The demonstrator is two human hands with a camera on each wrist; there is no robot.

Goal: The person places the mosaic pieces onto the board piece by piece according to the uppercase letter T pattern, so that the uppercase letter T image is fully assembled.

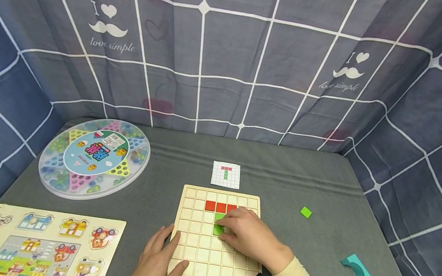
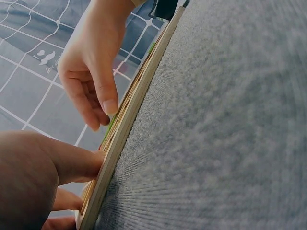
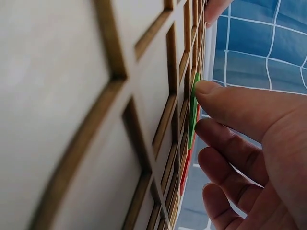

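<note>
A wooden grid board [image 1: 185, 253] lies on the grey cloth, with red square tiles [image 1: 216, 206] in a row near its top. Below the middle red tile are green tiles [image 1: 217, 230], partly hidden by my right hand [image 1: 250, 234]. In the right wrist view the thumb [image 3: 209, 88] meets a green tile [image 3: 193, 115], the other fingers bent loosely beside it and not closed round anything. My left hand [image 1: 159, 265] rests at the board's lower left edge, its fingers fairly straight against the wood.
Behind the board lies a card [image 1: 225, 181] with a red and green T pattern. A loose green tile [image 1: 306, 212] and a teal arch block [image 1: 358, 272] lie to the right. At left are a round Chinese checkers set [image 1: 95, 158] and a picture puzzle board [image 1: 114, 242].
</note>
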